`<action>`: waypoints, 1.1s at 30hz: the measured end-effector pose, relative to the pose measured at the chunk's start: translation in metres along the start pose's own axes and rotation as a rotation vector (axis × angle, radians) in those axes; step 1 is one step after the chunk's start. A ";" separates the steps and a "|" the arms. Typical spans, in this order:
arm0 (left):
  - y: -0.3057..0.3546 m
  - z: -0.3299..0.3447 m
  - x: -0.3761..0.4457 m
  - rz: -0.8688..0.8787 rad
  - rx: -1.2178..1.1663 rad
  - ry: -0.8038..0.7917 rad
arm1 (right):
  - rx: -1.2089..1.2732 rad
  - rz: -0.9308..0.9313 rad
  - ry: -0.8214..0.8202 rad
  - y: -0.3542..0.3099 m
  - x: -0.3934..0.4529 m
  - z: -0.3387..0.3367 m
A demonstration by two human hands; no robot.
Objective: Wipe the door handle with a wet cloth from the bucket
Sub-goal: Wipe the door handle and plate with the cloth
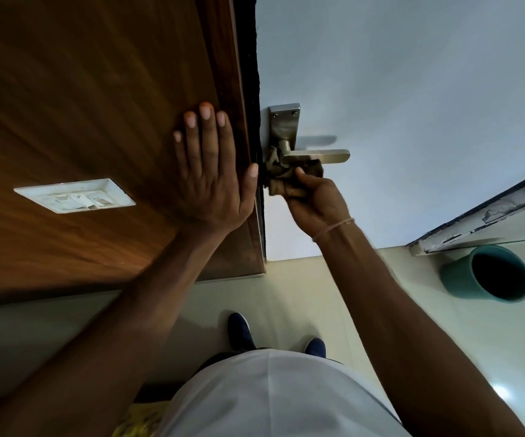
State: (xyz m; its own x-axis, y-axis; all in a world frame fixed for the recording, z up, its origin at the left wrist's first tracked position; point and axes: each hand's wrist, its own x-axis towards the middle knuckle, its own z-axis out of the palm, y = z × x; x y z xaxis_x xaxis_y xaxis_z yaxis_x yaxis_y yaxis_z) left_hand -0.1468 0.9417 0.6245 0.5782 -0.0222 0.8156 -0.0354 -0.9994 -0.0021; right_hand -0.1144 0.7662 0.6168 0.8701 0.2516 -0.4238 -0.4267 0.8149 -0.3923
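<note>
Two bare hands are at work at the edge of a pale door [412,89]. The right hand [314,200] is closed around a bunched brownish cloth [286,181], thumb on top and fingers curled beneath, and presses it against the underside of the metal lever door handle [317,156] close to where the lever meets its stem. Part of the cloth is wrapped up around the stem and touches the lower end of the steel backplate [283,124], which is screwed to the door just beside its edge. The free end of the lever sticks out bare past the cloth. A thin thread band [333,228] circles the right wrist.

The left hand [213,171] lies flat and fully open, holding nothing, with palm and four fingers spread on the brown wood-grain panel [81,89] beside the door; its thumb reaches across the panel's dark edge toward the cloth. A white switch plate [75,195] is set into the same wooden panel, well apart from the hand.

On the light tiled floor [302,294] a teal bucket [462,279] stands near the bottom of the door, beside a chipped frame edge [491,212]; its inside is dark and its contents cannot be made out. Two dark blue shoes [239,332] show below, above a white shirt [270,398].
</note>
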 end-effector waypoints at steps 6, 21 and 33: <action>-0.003 0.004 -0.003 0.014 -0.012 0.008 | 0.103 0.017 -0.079 -0.018 -0.012 -0.019; -0.002 0.003 -0.003 0.026 -0.038 -0.002 | -0.122 0.003 0.067 0.016 0.008 -0.002; -0.006 0.000 -0.004 0.040 -0.030 -0.023 | -0.074 0.020 0.036 -0.003 0.008 -0.016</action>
State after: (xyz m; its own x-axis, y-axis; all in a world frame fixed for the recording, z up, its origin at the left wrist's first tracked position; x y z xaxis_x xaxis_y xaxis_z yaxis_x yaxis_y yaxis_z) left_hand -0.1488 0.9480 0.6214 0.5947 -0.0630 0.8015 -0.0827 -0.9964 -0.0170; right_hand -0.1100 0.7574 0.6019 0.8523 0.2473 -0.4608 -0.4622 0.7686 -0.4423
